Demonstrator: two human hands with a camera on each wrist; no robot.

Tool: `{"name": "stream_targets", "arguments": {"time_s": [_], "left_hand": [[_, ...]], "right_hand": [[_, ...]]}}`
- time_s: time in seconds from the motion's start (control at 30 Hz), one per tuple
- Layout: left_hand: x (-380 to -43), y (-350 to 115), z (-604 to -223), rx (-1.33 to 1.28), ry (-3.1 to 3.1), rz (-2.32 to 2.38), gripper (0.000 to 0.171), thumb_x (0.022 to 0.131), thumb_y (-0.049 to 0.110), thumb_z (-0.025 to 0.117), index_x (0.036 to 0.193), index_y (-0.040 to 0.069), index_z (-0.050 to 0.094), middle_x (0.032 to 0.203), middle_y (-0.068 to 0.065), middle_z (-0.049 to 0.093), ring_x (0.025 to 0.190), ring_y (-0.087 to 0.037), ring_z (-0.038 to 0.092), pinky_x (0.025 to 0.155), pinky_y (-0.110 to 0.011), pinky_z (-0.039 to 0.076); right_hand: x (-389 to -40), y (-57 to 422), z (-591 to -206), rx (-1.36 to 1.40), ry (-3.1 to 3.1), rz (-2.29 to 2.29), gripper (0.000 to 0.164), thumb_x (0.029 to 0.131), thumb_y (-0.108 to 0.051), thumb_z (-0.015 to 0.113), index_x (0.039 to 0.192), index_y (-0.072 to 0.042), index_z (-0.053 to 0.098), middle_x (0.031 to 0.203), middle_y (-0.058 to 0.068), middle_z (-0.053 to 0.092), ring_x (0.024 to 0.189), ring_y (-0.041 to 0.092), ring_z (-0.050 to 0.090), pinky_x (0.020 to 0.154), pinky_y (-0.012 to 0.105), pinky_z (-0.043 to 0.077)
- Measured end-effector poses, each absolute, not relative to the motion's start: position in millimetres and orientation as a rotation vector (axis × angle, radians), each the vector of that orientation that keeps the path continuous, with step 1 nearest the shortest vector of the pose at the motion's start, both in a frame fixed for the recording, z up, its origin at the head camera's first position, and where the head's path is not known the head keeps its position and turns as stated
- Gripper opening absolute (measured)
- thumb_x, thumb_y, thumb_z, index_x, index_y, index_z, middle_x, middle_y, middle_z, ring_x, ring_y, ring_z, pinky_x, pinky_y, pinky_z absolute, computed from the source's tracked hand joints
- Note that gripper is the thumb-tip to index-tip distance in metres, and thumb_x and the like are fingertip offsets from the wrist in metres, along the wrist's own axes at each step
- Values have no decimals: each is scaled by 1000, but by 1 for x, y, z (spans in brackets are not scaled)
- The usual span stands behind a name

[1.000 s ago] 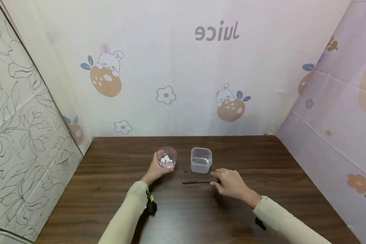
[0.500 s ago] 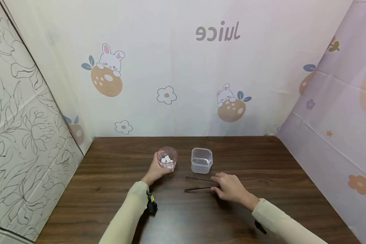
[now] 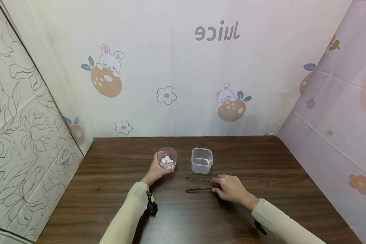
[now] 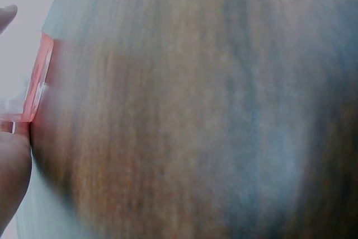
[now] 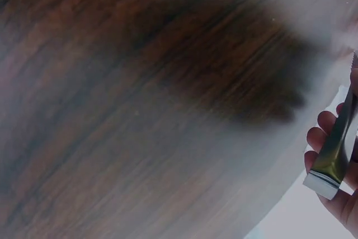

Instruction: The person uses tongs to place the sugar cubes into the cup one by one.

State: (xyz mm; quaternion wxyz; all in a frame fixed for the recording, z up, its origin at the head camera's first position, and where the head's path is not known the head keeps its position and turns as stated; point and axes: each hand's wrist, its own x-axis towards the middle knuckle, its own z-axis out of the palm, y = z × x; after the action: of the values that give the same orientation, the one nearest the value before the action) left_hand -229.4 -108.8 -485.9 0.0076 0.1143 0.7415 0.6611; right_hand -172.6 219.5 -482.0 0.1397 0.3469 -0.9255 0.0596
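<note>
My left hand (image 3: 155, 171) grips a clear pinkish cup (image 3: 167, 153) from its left side, fingers and thumb around it. Several small white cubes (image 3: 167, 159) lie inside the cup. In the left wrist view, the red-tinted cup edge (image 4: 39, 79) shows beside part of the hand. My right hand (image 3: 231, 188) holds a pair of metal tongs (image 3: 199, 190) near their joined end. Their two arms stand apart, pointing left, with nothing between the tips. The right wrist view shows the bent end of the tongs (image 5: 334, 155) lying across the fingers.
A clear square plastic container (image 3: 201, 167) stands on the dark wooden table (image 3: 125, 196), right of the cup and just beyond the tongs. Patterned white cloth walls (image 3: 183, 67) enclose the table at the back and both sides.
The right hand has drawn the tongs slightly back from the square container, toward the person, and their arms have spread a little. The left hand and cup have stayed put.
</note>
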Motion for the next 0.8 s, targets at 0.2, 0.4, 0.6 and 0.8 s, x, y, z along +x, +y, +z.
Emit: {"name": "stream_targets", "arguments": {"time_s": [0.2, 0.4, 0.6, 0.8], "left_hand": [[-228, -109, -485, 350, 2338, 2054, 85, 67, -6, 79, 136, -6, 29, 134, -28, 44, 120, -39, 44, 97, -38, 36], [-229, -109, -485, 345, 2343, 2036, 86, 68, -5, 80, 137, -6, 29, 135, -28, 43, 120, -38, 45, 97, -40, 36], [-240, -109, -504, 335, 2361, 2052, 90, 66, -4, 82, 138, -3, 29, 136, -26, 43, 121, -38, 44, 97, -42, 36], [-248, -109, -516, 307, 2391, 2075, 90, 63, -4, 84, 137, 1, 32, 134, -20, 47, 121, -32, 45, 99, -39, 36]], "right_hand": [[-172, 220, -484, 1000, -2672, 153, 29, 79, -28, 76, 99, -8, 72, 85, 3, 64, 71, 19, 64, 52, 34, 50], [-173, 219, -487, 1008, -2667, 144, 27, 77, -28, 77, 95, -10, 72, 80, 0, 56, 66, 16, 59, 49, 33, 47], [-172, 219, -490, 1014, -2685, 141, 26, 76, -29, 78, 94, -11, 71, 79, -2, 52, 69, 16, 55, 49, 32, 46], [-173, 219, -491, 1018, -2696, 160, 29, 77, -27, 78, 96, -7, 71, 83, 1, 56, 72, 17, 57, 53, 34, 49]]}}
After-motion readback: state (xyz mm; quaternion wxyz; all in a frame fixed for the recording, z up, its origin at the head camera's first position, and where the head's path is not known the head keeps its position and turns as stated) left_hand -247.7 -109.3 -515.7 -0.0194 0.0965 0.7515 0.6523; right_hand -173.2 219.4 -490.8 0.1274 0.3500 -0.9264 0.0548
